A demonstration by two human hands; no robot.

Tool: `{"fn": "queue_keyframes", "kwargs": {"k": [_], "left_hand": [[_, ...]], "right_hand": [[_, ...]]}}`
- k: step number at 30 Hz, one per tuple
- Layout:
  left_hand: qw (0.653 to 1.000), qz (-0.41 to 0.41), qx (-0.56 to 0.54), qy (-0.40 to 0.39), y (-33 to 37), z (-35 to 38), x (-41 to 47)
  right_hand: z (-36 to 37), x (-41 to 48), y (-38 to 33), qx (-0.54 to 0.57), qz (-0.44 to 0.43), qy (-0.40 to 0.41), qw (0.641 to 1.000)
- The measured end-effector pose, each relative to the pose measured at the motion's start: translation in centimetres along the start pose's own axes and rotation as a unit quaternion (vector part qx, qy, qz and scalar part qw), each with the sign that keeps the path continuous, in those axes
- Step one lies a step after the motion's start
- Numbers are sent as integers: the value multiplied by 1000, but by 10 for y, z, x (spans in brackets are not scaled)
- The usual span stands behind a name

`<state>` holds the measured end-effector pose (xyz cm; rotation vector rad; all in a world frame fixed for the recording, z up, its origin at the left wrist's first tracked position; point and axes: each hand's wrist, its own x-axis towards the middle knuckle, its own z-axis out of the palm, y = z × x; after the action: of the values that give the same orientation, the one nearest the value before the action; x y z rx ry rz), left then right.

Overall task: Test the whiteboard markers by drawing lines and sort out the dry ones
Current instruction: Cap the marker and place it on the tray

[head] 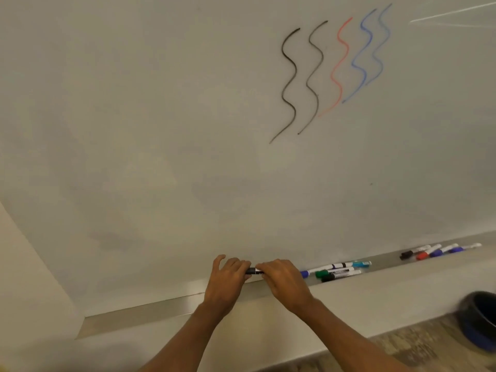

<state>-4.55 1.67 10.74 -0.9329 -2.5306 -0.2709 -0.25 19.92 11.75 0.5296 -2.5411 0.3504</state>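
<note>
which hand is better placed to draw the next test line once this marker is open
Right, probably. The right hand grips the body of the marker, while the left hand is at the black cap end. The right is also on the side of the wavy lines.

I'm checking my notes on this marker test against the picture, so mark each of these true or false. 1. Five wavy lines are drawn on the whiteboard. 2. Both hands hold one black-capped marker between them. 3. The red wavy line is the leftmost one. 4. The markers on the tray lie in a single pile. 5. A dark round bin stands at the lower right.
1. True: five wavy lines show on the white whiteboard.
2. True: the left hand and right hand grip one black-capped marker.
3. False: the red wavy line is third from the left; two black lines come first.
4. False: on the metal tray lie two separate groups, a near group and a far group.
5. True: the dark round bin is there.
</note>
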Motion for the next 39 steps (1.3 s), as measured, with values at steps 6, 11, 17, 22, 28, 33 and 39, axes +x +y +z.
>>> {"fn": "queue_keyframes", "kwargs": {"k": [6,11,17,22,28,33,39], "left_hand": [[999,-7,-33,-23,40,36,7],[989,-3,-51,-138,87,66,38],[976,34,-79,-198,170,98,100],[969,35,-76,-232,237,130,147],[959,32,-98,-263,300,174,198],[946,11,-122,-299,338,209,228],[938,13,-102,-332,356,243,241]], "right_hand": [[-6,-52,33,-42,96,26,994],[-25,-92,84,-81,156,1,984],[-53,-129,162,-119,229,-17,966],[-70,-154,239,-107,267,-29,957],[-76,-176,332,-68,275,-29,959],[-64,-192,393,-43,298,-49,952],[-46,-211,442,-10,350,-87,933]]}}
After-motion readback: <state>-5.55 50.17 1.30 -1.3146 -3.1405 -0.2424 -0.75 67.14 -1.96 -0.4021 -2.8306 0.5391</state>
